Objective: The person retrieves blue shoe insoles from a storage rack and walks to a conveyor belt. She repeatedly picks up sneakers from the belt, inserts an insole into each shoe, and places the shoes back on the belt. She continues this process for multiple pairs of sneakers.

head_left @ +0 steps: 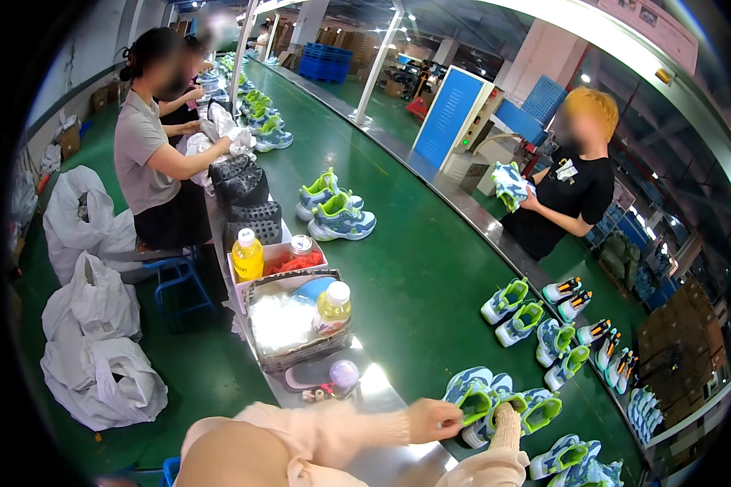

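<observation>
Head view: we list a long green belt (414, 276) as the landmark. At its near edge, our left hand (433, 420) has its fingers closed on the green-lined opening of a blue, white and green shoe (473, 399). Our right hand is hidden inside the second shoe (536, 410) just beside it; we see only the cream sleeve (505, 430) going in, so we cannot tell how those fingers are set. Both shoes rest on the belt.

Further along the belt: a group of like shoes (556, 325) near its far edge, and another pair (337, 213) at mid-belt.

On the narrow table (382, 390) along the belt's left edge: a wire basket (288, 325) holding a yellow-drink bottle (333, 308), and a second bottle (247, 256) beyond it.

Left of the belt sits a person in a grey top (142, 154); across the belt stands a person in black (573, 191) holding a shoe. White sacks (97, 325) lie on the floor left of the table.
</observation>
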Demonstrator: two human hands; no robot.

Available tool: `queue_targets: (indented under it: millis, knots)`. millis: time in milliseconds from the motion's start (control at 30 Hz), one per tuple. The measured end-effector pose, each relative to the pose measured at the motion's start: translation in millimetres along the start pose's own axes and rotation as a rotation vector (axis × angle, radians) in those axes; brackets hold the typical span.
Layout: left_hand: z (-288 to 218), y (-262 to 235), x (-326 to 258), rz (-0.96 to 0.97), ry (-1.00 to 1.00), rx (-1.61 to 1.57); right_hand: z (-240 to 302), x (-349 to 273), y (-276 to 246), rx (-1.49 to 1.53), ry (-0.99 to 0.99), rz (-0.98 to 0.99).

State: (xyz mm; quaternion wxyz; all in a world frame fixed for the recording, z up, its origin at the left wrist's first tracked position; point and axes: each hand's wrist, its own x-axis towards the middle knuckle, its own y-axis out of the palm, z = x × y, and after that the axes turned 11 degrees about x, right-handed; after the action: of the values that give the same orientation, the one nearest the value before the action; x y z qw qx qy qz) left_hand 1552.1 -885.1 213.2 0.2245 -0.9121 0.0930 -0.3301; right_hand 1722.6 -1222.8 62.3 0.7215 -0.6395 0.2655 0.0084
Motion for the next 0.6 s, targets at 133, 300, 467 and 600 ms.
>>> queue_targets:
  millis: [133,300,467,600]
  knots:
    - [-13.1,-85.8,-31.0,-0.22,0.027,0.206,-36.4,8.9,13.2,0.093,0.123,0.013]
    - [28.1,-175.3,-85.4,-0.411,-0.334,0.984,23.0,-132.6,-49.0,0.676,-0.272,-0.288]
    - [44.2,-202.1,-89.3,-0.187,-0.639,1.121,21.6,-209.3,-6.7,0.82,-0.403,-0.76]
    - [49.5,-202.8,-84.5,-0.224,-0.567,1.216,11.0,-242.8,10.8,0.733,-0.303,-1.07]
